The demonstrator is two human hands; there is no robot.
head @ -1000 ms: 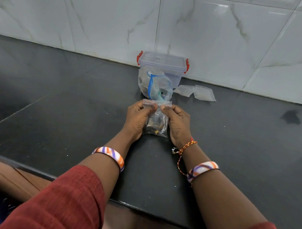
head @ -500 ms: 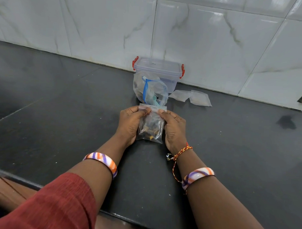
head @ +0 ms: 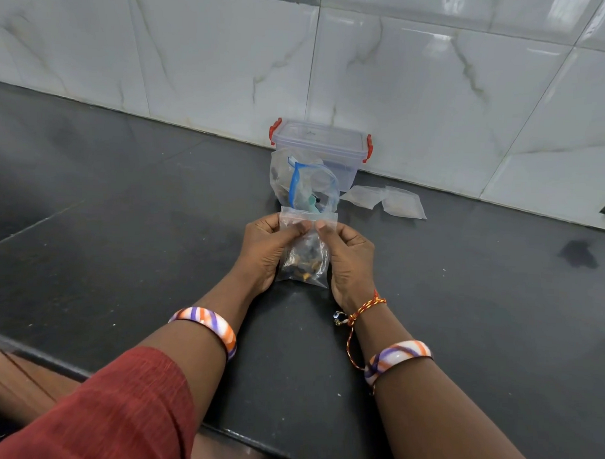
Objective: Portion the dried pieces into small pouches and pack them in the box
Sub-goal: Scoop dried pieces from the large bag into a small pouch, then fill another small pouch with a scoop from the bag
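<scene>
left hand (head: 264, 248) pinching pouch (head: 305, 253) top, centre frame | right hand (head: 350, 256) pinching same top edge | pouch hanging between both hands, over bench (head: 123, 223) | box (head: 319, 144) sitting behind, upper centre

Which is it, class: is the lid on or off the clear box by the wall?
On. The lid sits flat atop the box, its red clips at both ends.

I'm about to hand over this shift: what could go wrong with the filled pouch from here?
Both hands, left hand and right hand, pinch only the small pouch's top strip; a partly pressed seal could spill pieces later. The box has its lid on, so packing needs a free hand. The big bag behind gapes open.
</scene>
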